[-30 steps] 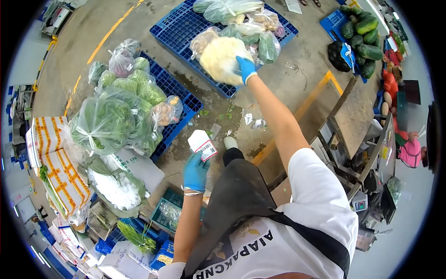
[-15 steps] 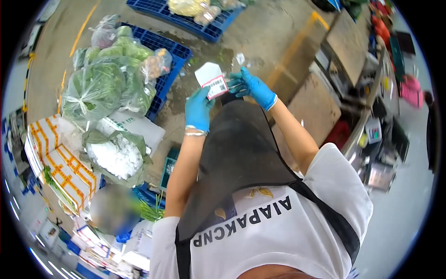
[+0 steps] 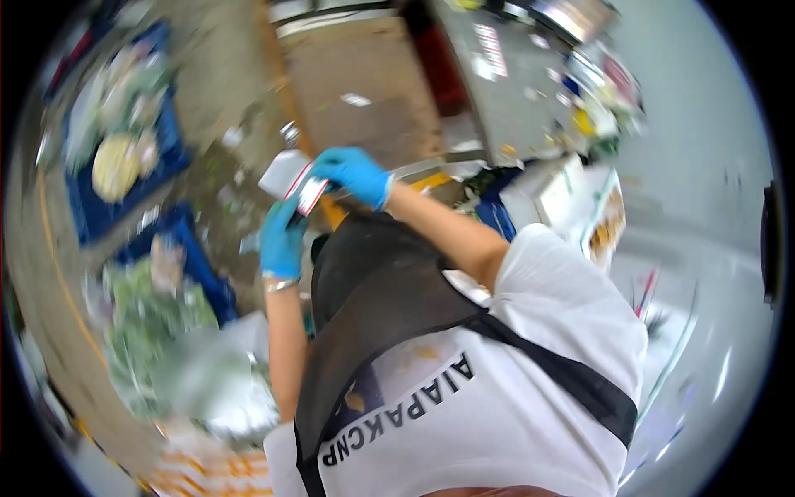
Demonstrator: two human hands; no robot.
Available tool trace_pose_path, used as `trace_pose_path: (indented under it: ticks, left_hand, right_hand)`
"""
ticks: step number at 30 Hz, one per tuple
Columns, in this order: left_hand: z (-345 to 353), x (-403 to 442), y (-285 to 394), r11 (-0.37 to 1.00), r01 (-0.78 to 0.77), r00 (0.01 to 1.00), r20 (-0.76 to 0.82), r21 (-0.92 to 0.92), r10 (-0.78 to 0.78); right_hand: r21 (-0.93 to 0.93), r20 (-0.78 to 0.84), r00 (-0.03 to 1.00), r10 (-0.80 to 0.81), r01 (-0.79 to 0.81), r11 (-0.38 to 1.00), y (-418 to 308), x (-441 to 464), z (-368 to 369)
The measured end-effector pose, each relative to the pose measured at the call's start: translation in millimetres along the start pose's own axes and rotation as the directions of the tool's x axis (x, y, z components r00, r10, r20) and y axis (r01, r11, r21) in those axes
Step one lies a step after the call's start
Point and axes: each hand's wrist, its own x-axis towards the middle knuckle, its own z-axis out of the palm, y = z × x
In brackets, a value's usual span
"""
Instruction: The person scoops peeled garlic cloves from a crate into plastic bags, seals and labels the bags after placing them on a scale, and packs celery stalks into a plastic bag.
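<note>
blue-gloved in the head view, the left hand (image 3: 282,242) grasps the lower edge of a white label (image 3: 283,171) with a red-bordered part; the right hand (image 3: 354,172) has its fingers at the label's right edge, though blur hides whether they pinch it. the label is between both hands. left of the left hand, bagged greens (image 3: 147,319) rest on a blue pallet (image 3: 203,258); a farther pallet (image 3: 171,149) carries a pale yellow bag (image 3: 116,168). beyond the right hand is a brown board (image 3: 360,74).
</note>
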Motion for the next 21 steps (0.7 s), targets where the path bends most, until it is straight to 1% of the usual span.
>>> trace_pose_path:
  ticks: [1, 2, 3, 4, 6, 7, 9, 10, 11, 12, 13, 14, 15, 16, 17, 18, 19, 20, 21]
  left_hand:
    - [25, -5, -5, 0.979, -0.022, 1.0, 0.002, 0.204, 0.023]
    - [44, -5, -16, 0.946, -0.045, 0.999, 0.004, 0.32, 0.047]
    - [55, 0, -29, 0.92, -0.034, 0.999, 0.046, 0.39, 0.017]
    - [78, 5, -45, 0.915, -0.019, 0.999, 0.031, 0.404, 0.007]
    - [124, 16, -75, 0.832, -0.012, 1.0, 0.01, 0.555, 0.008]
    - [155, 29, -96, 0.797, -0.032, 0.999, 0.016, 0.603, 0.028]
    - [206, 43, -136, 0.755, -0.117, 0.988, 0.154, 0.646, 0.021]
    - [233, 51, -160, 0.724, -0.149, 0.977, 0.211, 0.673, 0.005]
    - [270, 55, -182, 0.668, -0.181, 0.971, 0.238, 0.722, 0.006]
    - [302, 63, -207, 0.683, -0.16, 0.967, 0.251, 0.713, -0.036]
    - [330, 79, -234, 0.638, -0.195, 0.962, 0.271, 0.745, -0.022]
    - [354, 94, -264, 0.591, -0.225, 0.957, 0.289, 0.775, -0.014]
    - [374, 112, -293, 0.588, -0.204, 0.959, 0.281, 0.783, -0.042]
    - [394, 131, -319, 0.581, -0.182, 0.96, 0.271, 0.793, -0.068]
    - [415, 147, -346, 0.524, -0.219, 0.963, 0.269, 0.823, -0.02]
    - [428, 166, -377, 0.598, -0.25, 0.96, 0.277, 0.761, 0.047]
    - [428, 194, -400, 0.557, -0.232, 0.967, 0.249, 0.797, 0.047]
    - [425, 216, -414, 0.515, -0.213, 0.974, 0.219, 0.83, 0.052]
    - [431, 218, -419, 0.495, -0.143, 0.983, 0.181, 0.857, -0.029]
  right_hand:
    - [0.01, -0.063, 0.998, -0.027, 0.028, 1.0, 8, -11, -20]
    - [0.002, -0.101, 0.993, -0.065, 0.065, 0.998, 12, -26, -40]
    - [-0.008, -0.139, 0.986, -0.093, 0.093, 0.996, 7, -48, -58]
    - [0.011, -0.207, 0.964, -0.167, 0.173, 0.985, 11, -63, -79]
    - [0.104, -0.349, 0.926, -0.143, 0.19, 0.976, 15, -108, -123]
    - [0.109, -0.375, 0.924, -0.073, 0.122, 0.987, 14, -126, -164]
    - [0.147, -0.414, 0.907, 0.082, -0.023, 0.989, 37, -180, -228]
    - [0.238, -0.399, 0.9, 0.176, -0.084, 0.968, 85, -194, -276]
    - [0.297, -0.439, 0.865, 0.244, -0.117, 0.948, 103, -215, -311]
    - [0.351, -0.49, 0.818, 0.302, -0.132, 0.927, 135, -231, -351]
    - [0.37, -0.589, 0.723, 0.361, -0.155, 0.916, 174, -241, -392]
    - [0.413, -0.592, 0.724, 0.354, -0.104, 0.905, 209, -252, -431]
    - [0.306, -0.639, 0.691, 0.338, -0.175, 0.936, 239, -261, -469]
    - [0.186, -0.691, 0.654, 0.308, -0.251, 0.95, 254, -265, -498]
    - [0.069, -0.74, 0.614, 0.276, -0.338, 0.938, 268, -269, -528]
    - [-0.034, -0.785, 0.571, 0.243, -0.43, 0.902, 282, -273, -557]
    - [-0.013, -0.867, 0.447, 0.222, -0.464, 0.886, 310, -264, -582]
    - [-0.015, -0.917, 0.346, 0.197, -0.525, 0.851, 305, -263, -597]
    - [-0.119, -0.958, 0.285, 0.015, -0.447, 0.886, 307, -260, -612]
